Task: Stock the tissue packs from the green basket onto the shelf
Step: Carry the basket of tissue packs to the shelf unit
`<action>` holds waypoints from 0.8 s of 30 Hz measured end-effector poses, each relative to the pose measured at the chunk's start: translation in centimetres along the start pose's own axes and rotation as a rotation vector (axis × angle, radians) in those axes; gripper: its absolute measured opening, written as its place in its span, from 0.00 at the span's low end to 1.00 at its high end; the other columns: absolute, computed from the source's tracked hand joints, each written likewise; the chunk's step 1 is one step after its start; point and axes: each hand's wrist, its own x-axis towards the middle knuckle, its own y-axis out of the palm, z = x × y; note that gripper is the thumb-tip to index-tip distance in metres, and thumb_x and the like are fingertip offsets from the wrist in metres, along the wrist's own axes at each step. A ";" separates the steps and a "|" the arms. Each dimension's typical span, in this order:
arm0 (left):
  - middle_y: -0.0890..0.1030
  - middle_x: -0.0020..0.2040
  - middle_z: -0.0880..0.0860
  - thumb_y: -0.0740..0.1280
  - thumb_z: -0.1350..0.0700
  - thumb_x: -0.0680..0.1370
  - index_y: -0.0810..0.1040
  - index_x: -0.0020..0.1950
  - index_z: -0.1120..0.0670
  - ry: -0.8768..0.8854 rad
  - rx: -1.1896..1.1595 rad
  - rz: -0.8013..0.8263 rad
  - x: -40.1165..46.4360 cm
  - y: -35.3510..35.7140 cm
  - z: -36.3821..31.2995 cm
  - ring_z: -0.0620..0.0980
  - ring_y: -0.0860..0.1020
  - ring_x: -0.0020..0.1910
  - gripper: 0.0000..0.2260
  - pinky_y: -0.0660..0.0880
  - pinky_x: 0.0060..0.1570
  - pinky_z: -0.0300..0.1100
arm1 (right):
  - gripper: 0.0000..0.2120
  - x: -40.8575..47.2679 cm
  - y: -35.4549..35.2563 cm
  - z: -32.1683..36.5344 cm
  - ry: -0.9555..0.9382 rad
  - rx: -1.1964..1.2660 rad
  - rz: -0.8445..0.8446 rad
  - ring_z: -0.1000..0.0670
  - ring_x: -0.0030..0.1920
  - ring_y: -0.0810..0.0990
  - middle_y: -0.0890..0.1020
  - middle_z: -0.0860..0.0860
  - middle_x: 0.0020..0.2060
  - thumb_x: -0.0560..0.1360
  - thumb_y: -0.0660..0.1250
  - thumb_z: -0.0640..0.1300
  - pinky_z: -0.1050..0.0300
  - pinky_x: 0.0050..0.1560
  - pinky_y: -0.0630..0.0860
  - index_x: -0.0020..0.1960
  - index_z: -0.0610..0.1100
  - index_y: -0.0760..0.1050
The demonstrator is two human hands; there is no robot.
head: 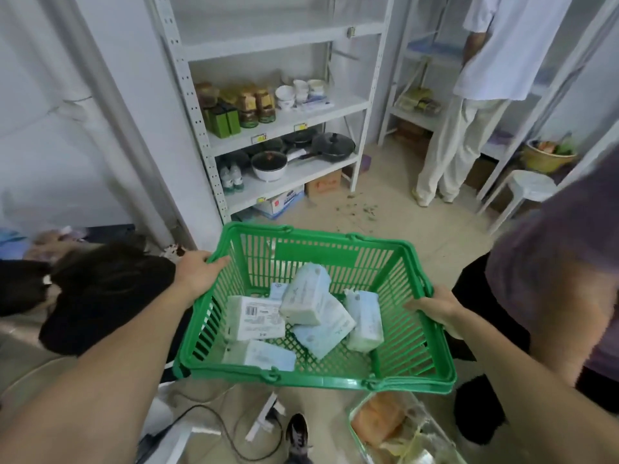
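I hold the green basket by its rim: left hand curled on at 10 o'clock, right hand at 3. The tissue packs lie jumbled inside, between both hands; the shelf stands ahead at 12.

— Left hand?
— Arm out fwd, bare, fingers curled over rim of green basket, thumb on top.
— Right hand?
— Same on opp. side, fingers hooked on rim, wrist bent in. Both arms spread wide.
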 end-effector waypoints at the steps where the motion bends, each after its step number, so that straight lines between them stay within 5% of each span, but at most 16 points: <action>1: 0.77 0.28 0.51 0.73 0.47 0.79 0.78 0.33 0.55 0.003 0.008 0.001 1.3 0.2 -0.2 0.48 0.75 0.28 0.18 0.65 0.28 0.41 | 0.11 1.0 0.2 0.7 0.001 -0.017 0.020 0.42 0.43 0.84 0.85 0.40 0.44 0.72 0.79 0.40 0.53 0.39 0.79 0.49 0.41 0.79; 4: 0.86 0.40 0.55 0.73 0.46 0.79 0.86 0.45 0.59 0.018 0.014 0.015 5.2 0.9 -1.3 0.53 0.82 0.39 0.16 0.79 0.44 0.48 | 0.10 4.2 0.4 2.9 -0.002 -0.060 0.019 0.46 0.41 0.82 0.83 0.44 0.42 0.73 0.79 0.42 0.56 0.36 0.75 0.46 0.44 0.78; 6: 0.87 0.48 0.58 0.73 0.45 0.79 0.86 0.55 0.61 0.019 -0.028 0.016 7.7 1.6 -2.2 0.57 0.84 0.46 0.19 0.79 0.53 0.50 | 0.10 6.6 0.4 4.3 -0.006 -0.080 -0.020 0.48 0.39 0.81 0.82 0.46 0.39 0.73 0.79 0.44 0.57 0.34 0.73 0.44 0.44 0.78; 11: 0.84 0.34 0.54 0.75 0.48 0.78 0.85 0.42 0.60 0.021 -0.106 -0.004 13.2 3.8 -6.0 0.59 0.85 0.41 0.15 0.70 0.30 0.39 | 0.13 11.4 0.8 6.1 0.073 0.019 -0.199 0.46 0.39 0.80 0.81 0.45 0.39 0.73 0.78 0.42 0.48 0.48 0.79 0.52 0.43 0.76; 18: 0.86 0.39 0.58 0.74 0.47 0.78 0.85 0.43 0.58 -0.009 -0.095 0.030 21.6 8.6 -10.6 0.57 0.83 0.39 0.15 0.79 0.43 0.48 | 0.14 19.5 -0.9 9.0 0.138 0.095 -0.268 0.39 0.49 0.85 0.86 0.39 0.48 0.71 0.77 0.40 0.43 0.54 0.84 0.55 0.41 0.80; 24: 0.83 0.35 0.54 0.76 0.49 0.77 0.83 0.40 0.55 -0.051 -0.069 0.067 29.3 13.5 -15.1 0.53 0.80 0.34 0.12 0.70 0.33 0.41 | 0.13 28.4 -3.4 11.7 0.190 0.102 -0.269 0.42 0.42 0.83 0.84 0.41 0.43 0.71 0.76 0.39 0.50 0.45 0.82 0.54 0.40 0.80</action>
